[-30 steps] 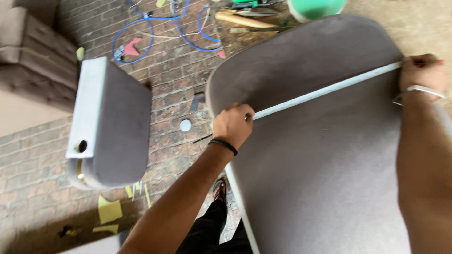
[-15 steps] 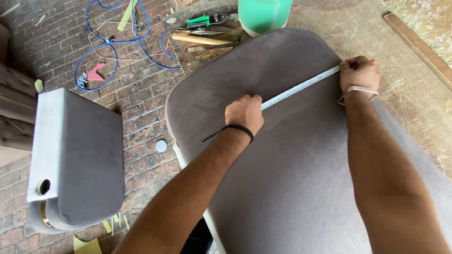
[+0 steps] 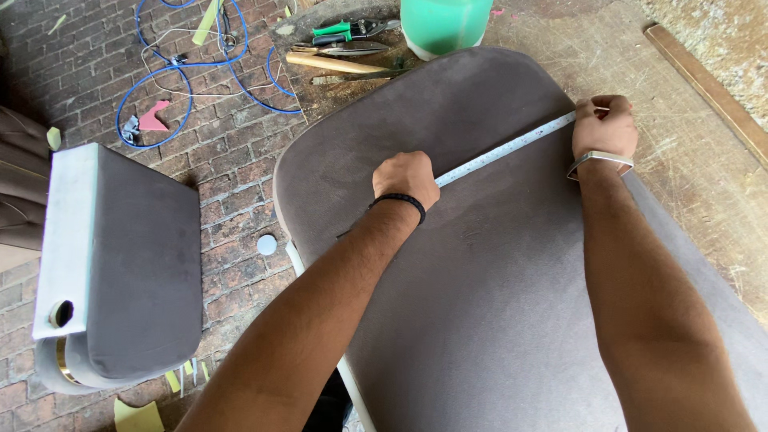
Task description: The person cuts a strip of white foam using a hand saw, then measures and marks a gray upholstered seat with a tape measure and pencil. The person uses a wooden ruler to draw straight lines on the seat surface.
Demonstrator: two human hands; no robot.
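Pliers [image 3: 352,30], green bucket [image 3: 445,24], blue cable [image 3: 172,76]

Soft, even daylight, faint shadows under the forearms, sharp focus throughout, with slight wide-angle stretching at the edges.

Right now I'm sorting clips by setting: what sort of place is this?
Probably an upholstery workshop: both hands stretch a tape measure across a grey fabric-covered cushion panel, hand tools lie on a worn wooden board, and another upholstered piece stands on the brick floor.
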